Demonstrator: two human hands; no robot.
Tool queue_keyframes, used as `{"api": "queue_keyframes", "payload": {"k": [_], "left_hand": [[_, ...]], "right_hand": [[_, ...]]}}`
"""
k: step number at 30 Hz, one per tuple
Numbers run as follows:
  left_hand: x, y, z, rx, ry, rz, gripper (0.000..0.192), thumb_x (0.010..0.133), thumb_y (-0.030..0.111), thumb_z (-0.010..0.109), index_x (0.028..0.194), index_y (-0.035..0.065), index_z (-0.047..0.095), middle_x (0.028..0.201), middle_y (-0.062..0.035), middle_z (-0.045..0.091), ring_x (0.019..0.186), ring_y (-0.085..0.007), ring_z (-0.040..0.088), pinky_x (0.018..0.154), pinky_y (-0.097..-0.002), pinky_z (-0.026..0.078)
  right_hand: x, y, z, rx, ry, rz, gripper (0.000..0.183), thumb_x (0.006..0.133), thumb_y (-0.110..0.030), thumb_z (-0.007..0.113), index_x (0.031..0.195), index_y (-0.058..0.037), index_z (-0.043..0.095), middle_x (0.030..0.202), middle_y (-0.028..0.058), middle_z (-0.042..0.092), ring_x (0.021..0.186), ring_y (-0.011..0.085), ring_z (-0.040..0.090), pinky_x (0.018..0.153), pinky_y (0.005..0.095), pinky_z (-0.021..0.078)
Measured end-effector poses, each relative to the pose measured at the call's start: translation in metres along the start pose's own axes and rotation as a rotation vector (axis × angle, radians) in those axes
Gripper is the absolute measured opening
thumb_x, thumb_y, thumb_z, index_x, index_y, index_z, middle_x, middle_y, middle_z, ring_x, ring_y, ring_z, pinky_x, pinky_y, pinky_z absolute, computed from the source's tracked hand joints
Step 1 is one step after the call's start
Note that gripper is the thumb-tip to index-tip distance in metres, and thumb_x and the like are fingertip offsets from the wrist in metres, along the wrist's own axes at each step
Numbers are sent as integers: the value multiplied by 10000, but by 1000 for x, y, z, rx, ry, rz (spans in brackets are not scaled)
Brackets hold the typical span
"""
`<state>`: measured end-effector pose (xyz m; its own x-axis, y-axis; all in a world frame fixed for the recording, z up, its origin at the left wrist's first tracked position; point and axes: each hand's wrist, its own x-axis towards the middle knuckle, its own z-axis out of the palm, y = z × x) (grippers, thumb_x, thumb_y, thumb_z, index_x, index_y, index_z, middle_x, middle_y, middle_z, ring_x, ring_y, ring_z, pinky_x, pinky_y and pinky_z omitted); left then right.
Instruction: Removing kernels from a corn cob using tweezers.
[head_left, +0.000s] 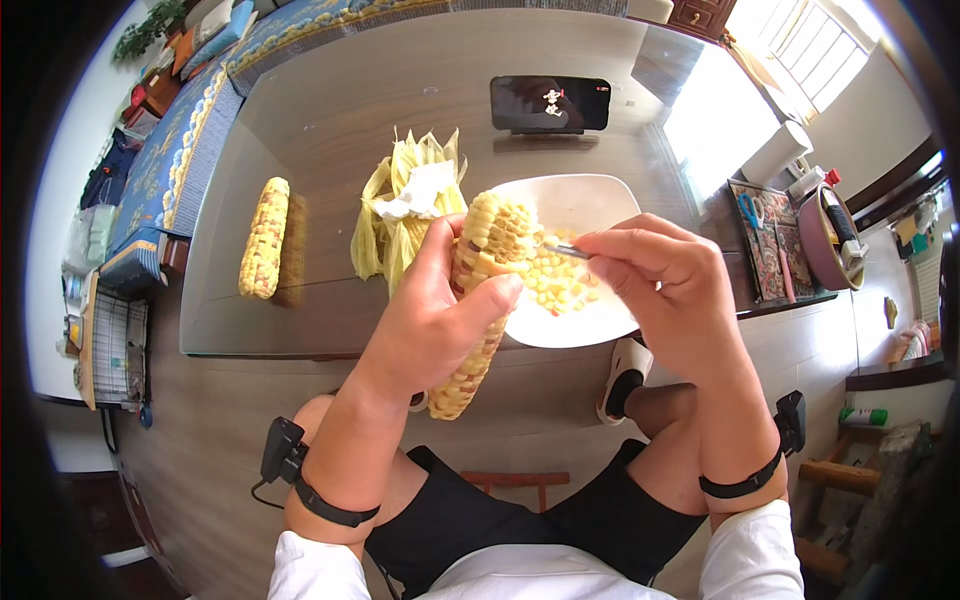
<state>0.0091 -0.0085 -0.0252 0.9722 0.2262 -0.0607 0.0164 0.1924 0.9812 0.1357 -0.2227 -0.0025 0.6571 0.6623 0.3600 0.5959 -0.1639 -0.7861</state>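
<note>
My left hand (439, 315) grips an ear of corn (469, 360) with yellow and reddish kernels, tilted with its top up and slightly right. Part of the cob near that top is stripped bare. Between the thumb and fingers of my right hand (660, 277) is a small metal tool (568, 250), its tip close to the stripped part; its exact kind cannot be told. Beneath both hands a white plate (592, 191) holds loose kernels (559, 289). Corn husks (375, 240) with a crumpled white tissue (420, 191) lie left of the plate. Another ear of corn (265, 238) rests farther left.
A phone (550, 103) stands on the far part of the glass-topped table (322, 150). At the right edge are a patterned mat (765, 225) with blue-handled scissors (751, 211), a paper roll (776, 154) and a filled pinkish bowl (817, 247). A sofa (169, 165) borders the left side.
</note>
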Motion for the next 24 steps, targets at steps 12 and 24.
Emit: {"api": "queue_keyframes", "payload": {"k": [12, 24], "left_hand": [[2, 11, -1, -238, 26, -89, 589, 1021, 244, 653, 1527, -37, 538, 1265, -197, 735, 1134, -315, 786, 990, -443, 648], [1, 11, -3, -214, -6, -56, 579, 1036, 301, 712, 1490, -27, 561, 1287, -149, 707, 1038, -223, 763, 915, -395, 655]], "right_hand": [[1, 9, -12, -403, -64, -12, 134, 972, -111, 783, 1095, -77, 823, 992, 114, 765, 871, 379, 752, 789, 470, 601], [0, 8, -8, -328, 9, -130, 187, 965, -85, 787, 1152, -83, 797, 1039, 121, 745, 846, 390, 750, 764, 470, 604]]}}
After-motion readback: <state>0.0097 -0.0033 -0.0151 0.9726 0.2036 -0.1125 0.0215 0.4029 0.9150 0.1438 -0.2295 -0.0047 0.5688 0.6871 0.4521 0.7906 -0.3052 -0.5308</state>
